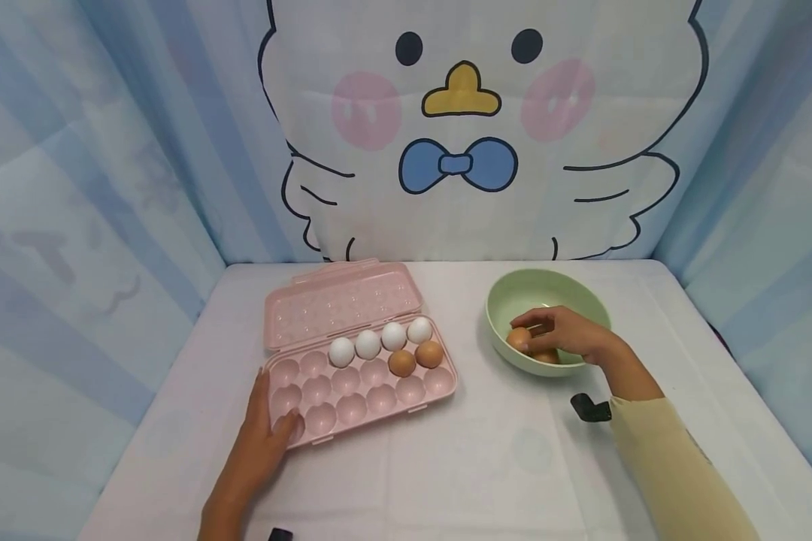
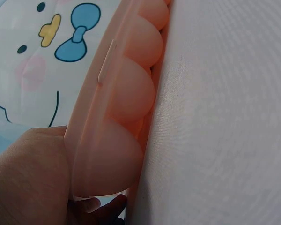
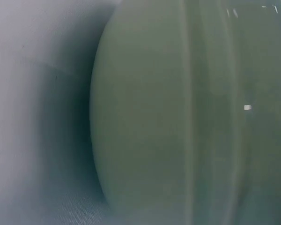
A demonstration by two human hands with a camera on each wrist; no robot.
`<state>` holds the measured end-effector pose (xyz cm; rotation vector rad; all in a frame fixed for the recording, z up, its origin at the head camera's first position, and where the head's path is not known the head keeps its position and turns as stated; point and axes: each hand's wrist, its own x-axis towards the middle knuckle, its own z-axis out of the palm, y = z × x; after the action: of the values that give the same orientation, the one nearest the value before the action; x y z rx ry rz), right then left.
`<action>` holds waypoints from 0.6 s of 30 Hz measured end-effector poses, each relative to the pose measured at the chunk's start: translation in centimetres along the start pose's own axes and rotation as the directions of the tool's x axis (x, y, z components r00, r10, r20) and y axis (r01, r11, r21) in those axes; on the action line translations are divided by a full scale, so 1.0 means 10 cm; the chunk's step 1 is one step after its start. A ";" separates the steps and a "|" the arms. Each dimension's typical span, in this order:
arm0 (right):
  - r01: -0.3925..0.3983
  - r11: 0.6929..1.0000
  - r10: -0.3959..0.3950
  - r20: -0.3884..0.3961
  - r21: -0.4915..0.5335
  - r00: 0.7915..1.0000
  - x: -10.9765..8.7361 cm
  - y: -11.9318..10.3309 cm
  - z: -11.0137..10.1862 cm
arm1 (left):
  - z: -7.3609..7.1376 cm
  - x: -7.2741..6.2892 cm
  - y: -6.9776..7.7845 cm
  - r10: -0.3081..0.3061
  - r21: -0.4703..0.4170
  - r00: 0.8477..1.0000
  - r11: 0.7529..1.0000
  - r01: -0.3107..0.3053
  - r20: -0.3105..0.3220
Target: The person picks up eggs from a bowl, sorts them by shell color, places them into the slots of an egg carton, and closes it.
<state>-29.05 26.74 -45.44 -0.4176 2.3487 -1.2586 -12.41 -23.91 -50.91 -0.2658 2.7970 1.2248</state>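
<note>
A pink egg carton (image 1: 382,397) lies with its lid folded back on the table's left half. Several white eggs (image 1: 368,345) fill part of its back row, and two brown eggs (image 1: 402,364) sit in the middle row at the right. My left hand (image 1: 253,451) grips the carton's near left corner, thumb over the rim; the left wrist view shows the carton's side (image 2: 124,154) at that hand. Inside a green bowl (image 1: 497,315), my right hand (image 1: 563,330) pinches a brown egg (image 1: 518,339). Another brown egg (image 1: 546,356) shows partly beneath the hand.
The carton's lid (image 1: 341,304) lies open toward the back. A white cloth (image 1: 460,466) covers the table, with a printed curtain (image 1: 460,218) behind it. The bowl's outer wall (image 3: 140,112) fills most of the right wrist view.
</note>
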 end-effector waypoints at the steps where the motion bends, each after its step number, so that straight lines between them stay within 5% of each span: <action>1: -0.008 1.000 0.008 0.005 -0.005 1.000 0.00 -0.01 0.00 | 0.00 0.00 0.00 -0.004 0.000 1.000 1.000 0.004 0.002; 18: 0.052 0.998 -0.051 0.034 -0.039 0.998 0.00 -0.01 0.03 | 0.00 0.00 0.02 -0.011 0.007 1.000 1.000 0.011 0.006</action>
<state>-28.88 26.53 -45.47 -0.5110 2.3522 -1.2206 -12.47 -23.83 -50.79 -0.2757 2.7904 1.2109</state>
